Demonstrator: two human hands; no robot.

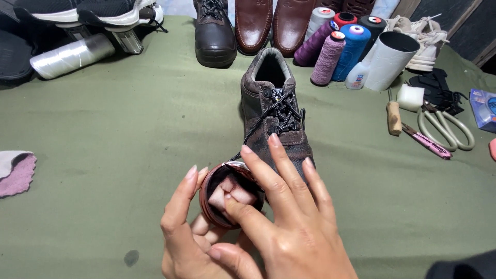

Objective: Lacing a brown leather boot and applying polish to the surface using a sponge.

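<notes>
I see a small round tin of dark reddish-brown colour low in the middle of the view, tipped so its open mouth faces up at me; inside sits a wad of pinkish cloth against a dark lining. My left hand cups the tin from beneath and from its left, fingers wrapped round the rim. My right hand lies over it with fingers spread wide and the thumb pressed onto the cloth, gripping nothing that I can make out. Just beyond the tin a mottled brown lace-up shoe stands with its toe toward me, touching or nearly touching the tin, a loose lace trailing down to it. The green cloth-covered table lies bare to the left as far as a pink rag at the edge. To the right, scissors and a wooden-handled tool lie well apart, with thread cones and other shoes crowding the far edge.
</notes>
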